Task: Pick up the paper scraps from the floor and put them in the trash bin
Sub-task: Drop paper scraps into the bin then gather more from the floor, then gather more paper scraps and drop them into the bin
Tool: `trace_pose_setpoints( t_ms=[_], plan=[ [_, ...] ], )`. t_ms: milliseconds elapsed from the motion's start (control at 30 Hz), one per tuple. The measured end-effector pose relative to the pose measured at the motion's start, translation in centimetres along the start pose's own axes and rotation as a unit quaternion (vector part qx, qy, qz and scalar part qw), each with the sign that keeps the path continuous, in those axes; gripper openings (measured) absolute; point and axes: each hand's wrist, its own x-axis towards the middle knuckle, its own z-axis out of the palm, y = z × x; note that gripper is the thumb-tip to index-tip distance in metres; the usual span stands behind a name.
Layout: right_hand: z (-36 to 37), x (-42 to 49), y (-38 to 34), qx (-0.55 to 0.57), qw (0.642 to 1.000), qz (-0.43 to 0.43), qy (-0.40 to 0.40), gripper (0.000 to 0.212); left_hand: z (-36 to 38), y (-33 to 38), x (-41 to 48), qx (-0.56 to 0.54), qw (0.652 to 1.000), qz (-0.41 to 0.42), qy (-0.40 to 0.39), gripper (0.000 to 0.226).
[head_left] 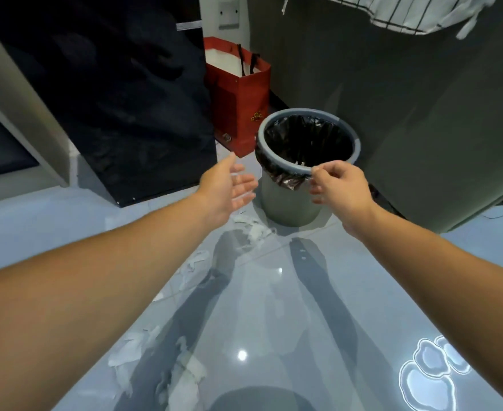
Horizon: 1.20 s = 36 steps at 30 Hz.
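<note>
Left hand (pixel 229 185) is hanging wide open, right hand (pixel 339 185) curling at the trash bin (pixel 303 111) rim, contents unclear; paper scraps (pixel 254 229) are lying below, nearer the left hand.

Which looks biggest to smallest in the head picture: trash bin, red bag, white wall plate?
1. trash bin, but it stands nearer than the bag, so that's unsure
2. red bag
3. white wall plate, clearly smallest

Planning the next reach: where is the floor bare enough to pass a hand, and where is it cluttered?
Bare: floor between the forearms, right of the paper scraps, up to the base of the trash bin; also beyond the right forearm. Crowded: scraps trail from the bin along the left forearm; red bag stands close beside the bin.
</note>
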Motion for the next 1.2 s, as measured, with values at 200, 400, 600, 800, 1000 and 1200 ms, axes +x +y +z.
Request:
trace_pose_setpoints(
  t_ms=[200,400,600,800,1000,1200],
  plan=[
    [1.8,-5.2,1.5,-0.152,0.984,0.05,-0.082,0.015,-9.9,-2.9,-4.0,0.173,0.981,-0.082,0.024,0.033],
    [2.8,-9.8,1.8,-0.261,0.948,0.116,-0.14,0.021,-16.0,-3.3,-7.4,0.268,0.958,-0.099,0.006,0.016],
    [3.7,-10.4,2.7,-0.369,0.887,0.129,-0.246,0.041,-18.5,-5.1,-6.4,0.289,0.95,-0.115,0.012,0.033],
    [6.6,-3.0,7.4,-0.353,0.899,0.108,-0.236,0.054,-16.7,-8.8,-2.4,0.001,0.978,-0.209,0.015,0.046],
    [12.2,1.7,14.0,-0.304,0.932,0.072,-0.186,0.044,-14.7,-12.8,1.5,-0.095,0.966,-0.239,0.031,0.053],
    [15.1,4.7,17.6,-0.324,0.935,0.074,-0.123,0.044,-13.7,-14.8,4.6,-0.119,0.962,-0.245,0.032,0.056]
  ],
)
